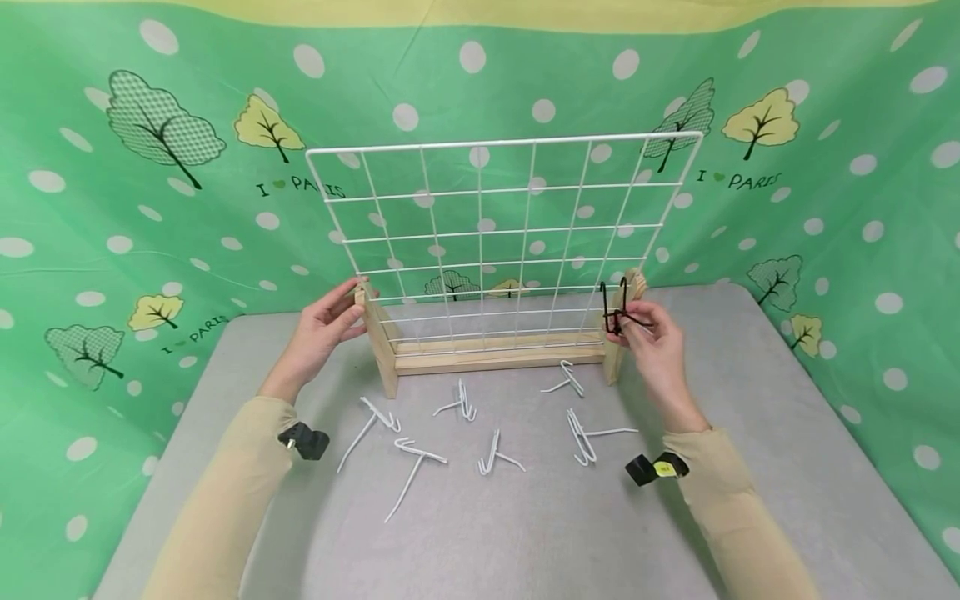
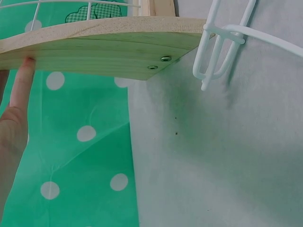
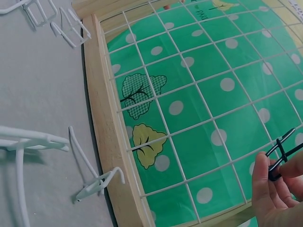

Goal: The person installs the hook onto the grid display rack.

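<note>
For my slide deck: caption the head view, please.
Left hand steadies the wire grid stand; right hand holds a black hook at it.

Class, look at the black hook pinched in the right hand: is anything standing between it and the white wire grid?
Nothing visible does. The right hand holds the black hook right against the white wire grid, by its lower right corner; the white hooks lie on the table in front.
</note>
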{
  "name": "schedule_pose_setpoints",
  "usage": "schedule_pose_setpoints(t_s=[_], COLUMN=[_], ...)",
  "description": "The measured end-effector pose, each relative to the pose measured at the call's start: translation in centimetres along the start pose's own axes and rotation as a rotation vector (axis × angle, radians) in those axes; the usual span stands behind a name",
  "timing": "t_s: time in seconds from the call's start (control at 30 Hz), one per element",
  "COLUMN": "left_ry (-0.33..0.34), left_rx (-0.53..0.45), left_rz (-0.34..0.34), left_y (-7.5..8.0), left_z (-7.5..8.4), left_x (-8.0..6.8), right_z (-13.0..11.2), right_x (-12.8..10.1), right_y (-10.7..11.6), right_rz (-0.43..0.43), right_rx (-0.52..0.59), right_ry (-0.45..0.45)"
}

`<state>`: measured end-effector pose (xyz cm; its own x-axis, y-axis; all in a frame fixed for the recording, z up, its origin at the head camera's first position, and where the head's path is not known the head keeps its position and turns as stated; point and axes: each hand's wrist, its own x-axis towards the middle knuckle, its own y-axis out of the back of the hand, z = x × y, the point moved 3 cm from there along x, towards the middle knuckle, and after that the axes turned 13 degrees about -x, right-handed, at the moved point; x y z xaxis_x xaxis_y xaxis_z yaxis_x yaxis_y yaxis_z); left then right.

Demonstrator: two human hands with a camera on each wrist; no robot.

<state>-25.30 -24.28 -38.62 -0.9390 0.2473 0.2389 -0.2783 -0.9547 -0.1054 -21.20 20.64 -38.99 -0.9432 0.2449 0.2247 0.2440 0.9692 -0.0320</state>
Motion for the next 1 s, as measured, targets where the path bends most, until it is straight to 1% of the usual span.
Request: schedule_pose_setpoints(t_s=[0.27,0.43,0.6,0.77,1.0], left_ry=[-0.001,-0.002,-0.003,-0.003,0.001], left_rx=[0.002,-0.019,-0.021,-0.014,-0.018], left_rz=[-0.001,-0.009,-0.01,-0.007,-0.001], left_y=[0.02,0.03,0.03,-0.02,-0.07], left_z=[-0.02,-0.05,-0.08,-0.03,0.07], left_x=[0.07,0.08,0.08,0.05,0.02], right_z=[0.48,0.71,0.69,0.61,0.85], right_x=[0.04,0.1,0.1,0.05,0.09], right_y=[0.04,-0.06,-0.18,-0.19,-0.22], right_rz=[0.015,0.029,0.032,0.024,0.036], right_rx=[0.067,0.1,0.117,0.137,0.148], right_ry=[0.008,0.003,0.005,0.031,0.034])
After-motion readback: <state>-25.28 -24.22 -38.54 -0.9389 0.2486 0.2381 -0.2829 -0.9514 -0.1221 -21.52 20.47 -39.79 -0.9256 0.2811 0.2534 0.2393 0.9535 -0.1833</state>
